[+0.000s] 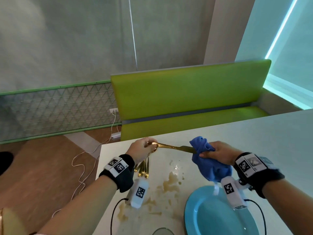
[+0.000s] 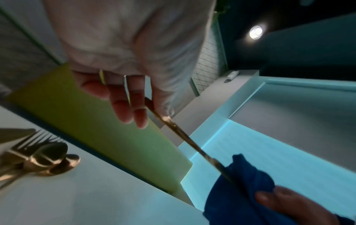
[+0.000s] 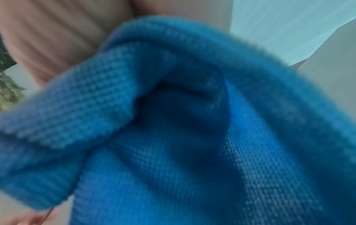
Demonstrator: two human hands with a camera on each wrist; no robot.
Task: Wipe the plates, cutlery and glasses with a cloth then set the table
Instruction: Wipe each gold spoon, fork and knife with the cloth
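Knife and cloth meet in the air above the white surface: the left hand pinches the gold handle between thumb and fingers, while the right hand clenches the bunched blue cloth around the blade end.

Several things could go wrong. The handle is held only by a light pinch, so a hard pull of the cloth along the blade could tug the knife loose and drop it onto the surface. The blade runs inside the cloth close to the right thumb, so a squeeze on the edge side might nick it. A brownish spill lies on the surface between the gold cutlery and the plate; the hanging tail of the cloth, or a wiped piece set down carelessly, could pick it up again. The cloth also dangles just over the plate's far rim.

By count: one knife in hand; one blue cloth; one blue plate at the near right; one glass rim showing at the bottom edge. The cutlery lying beside the left wrist shows about four handles in the head view, and the left wrist view shows forks and spoons among them, but their exact number cannot be told.
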